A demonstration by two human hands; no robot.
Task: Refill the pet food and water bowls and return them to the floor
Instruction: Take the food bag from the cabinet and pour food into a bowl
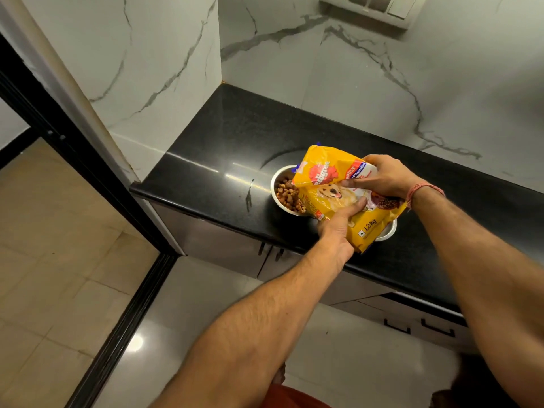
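A yellow pet food bag (326, 175) is tilted with its mouth down to the left, over a steel bowl (276, 179) on the black counter. Brown kibble (287, 194) fills the bowl's visible part. My left hand (338, 228) grips the bag's lower front edge, thumb on its face. My right hand (382, 178) holds the bag's upper right side, fingers curled over it. A second steel bowl (388, 231) peeks out from under the bag at the right; its contents are hidden.
The black counter (220, 148) ends at a corner on the left, against marble walls. Cabinet doors with dark handles (270, 251) lie below it. A black door frame (88, 178) runs diagonally at left, with tiled floor beyond.
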